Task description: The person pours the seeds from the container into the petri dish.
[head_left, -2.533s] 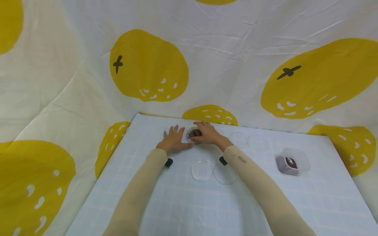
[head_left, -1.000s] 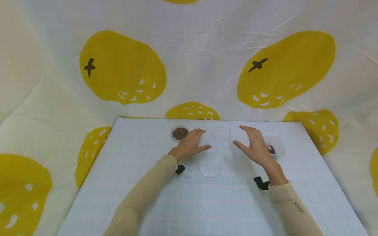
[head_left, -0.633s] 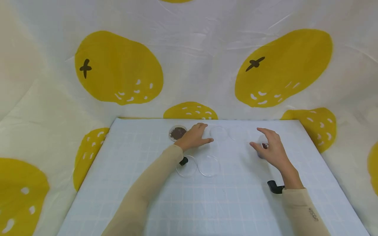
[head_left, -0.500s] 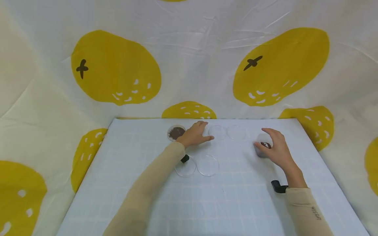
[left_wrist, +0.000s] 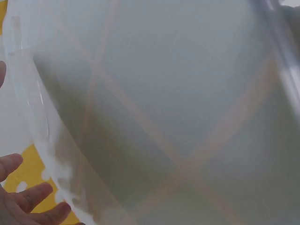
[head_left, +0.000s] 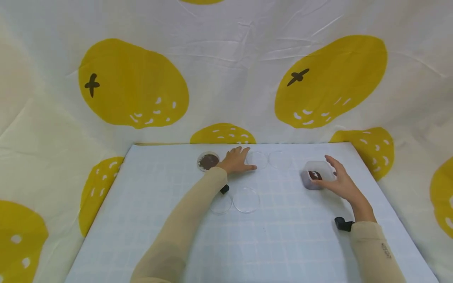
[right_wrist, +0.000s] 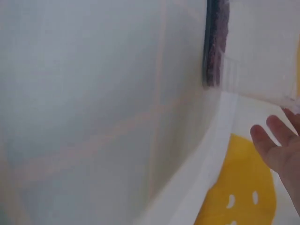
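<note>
Container, pale and translucent (head_left: 309,183), stands at the rear right of the bench (head_left: 269,239); inside it we see dark brown matter (head_left: 313,178) with a white patch. The right hand (head_left: 341,184) is at its right side, thumb overlapping the front wall in the head view and fingers reaching up past the rear corner. We read this grip as widely parted about that corner. The right wrist view shows two fingertips apart from the clear wall; whether another finger touches it, we cannot tell. We record the left hand (head_left: 234,161) farther left, thumb and fingers spread, its grip holding nothing that we can see. It lies between a round dish (head_left: 199,164), which bears similar brown contents with pale specks, and two clear round pieces (head_left: 257,160) set side by side along the back; its thumb points toward the nearer one. We log a second pair of clear rounds (head_left: 246,200) closer to the front, next to each other and just beside the left sleeve (head_left: 184,220). A black fitting (head_left: 343,224) shows at each wrist. Behind the bench we note a white sheet (head_left: 233,94) printed with large yellow fruit shapes (head_left: 134,86).
</note>
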The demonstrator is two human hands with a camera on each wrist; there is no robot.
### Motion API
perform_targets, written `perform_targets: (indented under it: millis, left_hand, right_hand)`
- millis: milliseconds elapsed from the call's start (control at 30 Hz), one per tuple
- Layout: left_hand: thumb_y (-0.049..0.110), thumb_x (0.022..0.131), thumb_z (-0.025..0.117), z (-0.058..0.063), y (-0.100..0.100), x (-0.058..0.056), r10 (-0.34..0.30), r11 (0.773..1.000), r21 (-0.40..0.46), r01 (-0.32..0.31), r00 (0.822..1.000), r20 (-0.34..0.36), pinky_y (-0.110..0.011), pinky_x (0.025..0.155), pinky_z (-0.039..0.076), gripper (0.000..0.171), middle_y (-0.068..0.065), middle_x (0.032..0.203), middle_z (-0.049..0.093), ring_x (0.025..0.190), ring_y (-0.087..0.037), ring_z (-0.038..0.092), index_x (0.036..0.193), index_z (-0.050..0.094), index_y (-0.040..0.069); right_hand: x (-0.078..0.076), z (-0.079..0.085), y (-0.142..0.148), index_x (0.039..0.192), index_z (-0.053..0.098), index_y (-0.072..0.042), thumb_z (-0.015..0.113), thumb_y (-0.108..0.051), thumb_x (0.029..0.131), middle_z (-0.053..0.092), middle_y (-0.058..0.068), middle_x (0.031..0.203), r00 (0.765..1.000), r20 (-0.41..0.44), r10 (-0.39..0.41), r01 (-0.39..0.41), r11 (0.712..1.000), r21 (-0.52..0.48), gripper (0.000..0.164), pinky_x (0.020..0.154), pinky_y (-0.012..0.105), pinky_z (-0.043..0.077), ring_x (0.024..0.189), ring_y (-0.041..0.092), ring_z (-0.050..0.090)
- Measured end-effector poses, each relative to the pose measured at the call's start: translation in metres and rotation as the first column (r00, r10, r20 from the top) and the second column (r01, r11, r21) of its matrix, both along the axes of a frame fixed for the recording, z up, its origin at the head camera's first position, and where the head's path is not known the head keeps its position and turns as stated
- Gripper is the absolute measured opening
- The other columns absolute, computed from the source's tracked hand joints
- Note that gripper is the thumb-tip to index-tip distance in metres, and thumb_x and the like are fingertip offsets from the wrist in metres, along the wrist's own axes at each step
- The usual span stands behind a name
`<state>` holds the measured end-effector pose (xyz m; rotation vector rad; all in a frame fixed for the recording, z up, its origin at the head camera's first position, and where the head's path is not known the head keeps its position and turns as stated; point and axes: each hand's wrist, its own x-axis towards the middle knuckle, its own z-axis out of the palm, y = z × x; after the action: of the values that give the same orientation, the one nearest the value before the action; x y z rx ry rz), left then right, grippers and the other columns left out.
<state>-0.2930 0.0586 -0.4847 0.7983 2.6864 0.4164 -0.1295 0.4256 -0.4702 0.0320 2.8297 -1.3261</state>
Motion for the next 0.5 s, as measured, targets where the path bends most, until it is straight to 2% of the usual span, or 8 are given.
perform_targets:
  millis: [133,233,500]
  left_hand:
    - [0.069,0.089,0.058,-0.003,0.0,0.0,0.041,0.999,-0.009,-0.041,0.998,0.038,-0.063,0.114,0.018,0.092,-0.019,0.161,0.023,0.146,-0.041,0.021,0.16,0.022,0.022]
    - [0.07,0.09,0.056,-0.006,0.0,0.001,0.06,0.998,-0.021,-0.059,0.996,0.061,-0.065,0.113,0.017,0.092,-0.019,0.162,0.021,0.147,-0.041,0.019,0.161,0.019,0.027]
    - [0.072,0.091,0.05,-0.009,0.004,0.001,0.056,0.997,-0.058,-0.052,0.996,0.065,-0.067,0.113,0.013,0.088,-0.016,0.163,0.018,0.147,-0.04,0.016,0.161,0.017,0.032]
  right_hand:
    - [-0.003,-0.006,0.011,0.162,-0.006,-0.023,0.083,-0.038,0.084,0.004,0.025,0.164,0.994,0.11,0.019,-0.014,0.999,-0.048,0.119,0.105,0.075,0.014,0.146,0.05,0.006]
    - [-0.007,-0.01,0.017,0.161,-0.009,-0.029,0.082,-0.039,0.084,0.0,0.025,0.164,0.983,0.181,0.038,-0.028,0.998,-0.052,0.119,0.102,0.079,0.013,0.147,0.051,0.002]
    - [-0.015,-0.021,0.031,0.161,-0.001,-0.023,0.082,-0.028,0.085,0.009,0.024,0.163,0.969,0.22,0.108,-0.087,0.991,-0.103,0.113,0.104,0.076,0.016,0.145,0.049,0.008]
